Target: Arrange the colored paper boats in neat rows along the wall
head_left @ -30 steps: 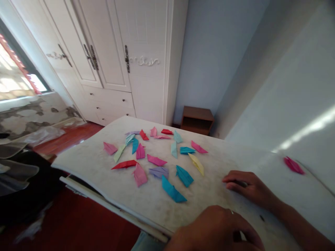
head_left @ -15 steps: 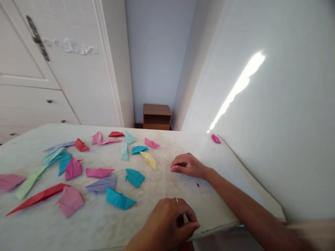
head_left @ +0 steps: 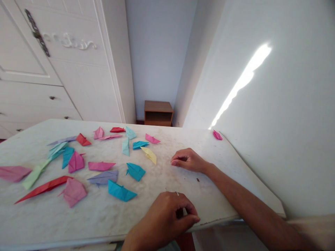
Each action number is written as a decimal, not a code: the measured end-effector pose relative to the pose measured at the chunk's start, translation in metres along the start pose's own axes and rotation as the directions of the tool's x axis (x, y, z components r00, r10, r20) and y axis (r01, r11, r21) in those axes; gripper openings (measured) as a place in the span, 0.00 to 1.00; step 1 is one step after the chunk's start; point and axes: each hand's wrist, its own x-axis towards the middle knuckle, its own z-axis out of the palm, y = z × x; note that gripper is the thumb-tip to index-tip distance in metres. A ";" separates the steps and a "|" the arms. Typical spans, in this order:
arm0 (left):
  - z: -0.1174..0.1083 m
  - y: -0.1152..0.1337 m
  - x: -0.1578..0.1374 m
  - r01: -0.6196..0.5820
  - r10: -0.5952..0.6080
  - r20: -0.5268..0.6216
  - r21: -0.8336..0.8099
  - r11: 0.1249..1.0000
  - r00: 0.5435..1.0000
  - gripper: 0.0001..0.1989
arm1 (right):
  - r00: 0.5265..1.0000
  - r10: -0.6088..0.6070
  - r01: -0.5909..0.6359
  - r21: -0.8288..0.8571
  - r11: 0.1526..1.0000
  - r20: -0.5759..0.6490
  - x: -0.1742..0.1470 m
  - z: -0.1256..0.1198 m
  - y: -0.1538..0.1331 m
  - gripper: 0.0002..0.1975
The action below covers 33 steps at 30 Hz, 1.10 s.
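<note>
My left hand point(head_left: 171, 216), with a ring on one finger, is held at the table's near edge. Its thumb and forefinger meet at the tips, and I make out nothing between them. Farther in, my right hand point(head_left: 188, 160) rests on the tabletop, loosely curled, with no object showing in it. Folded paper pieces lie to the left of both hands. Nearest the right hand is a yellow folded paper point(head_left: 149, 155); a blue folded paper point(head_left: 122, 191) and a teal folded paper point(head_left: 135, 172) lie closer to the left hand.
Several more folded papers, such as a long red one point(head_left: 44, 189) and a pink one point(head_left: 74, 192), spread across the left of the white table point(head_left: 86, 223). A magenta folded paper point(head_left: 217, 135) sits at the far right corner by the wall. Beyond stand a white wardrobe point(head_left: 86, 80) and a brown cabinet point(head_left: 158, 105).
The view has tilted slightly, so the table and papers appear a little higher in the picture. Both hands keep their curled shape and about the same places on the table.
</note>
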 end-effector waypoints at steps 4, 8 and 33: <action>-0.001 0.003 -0.002 -0.033 0.033 0.004 0.018 0.999 0.999 0.08 | 1.000 0.029 -0.029 0.005 1.000 -0.002 -0.001 0.000 0.001 0.22; -0.001 0.002 -0.003 -0.070 0.071 -0.028 0.036 0.997 0.997 0.09 | 0.999 0.035 -0.035 0.006 0.999 -0.004 -0.001 0.000 0.001 0.22; 0.001 0.003 -0.003 -0.028 0.024 -0.081 -0.049 0.998 0.996 0.10 | 0.998 0.057 -0.057 0.013 0.998 -0.003 -0.003 0.000 0.000 0.24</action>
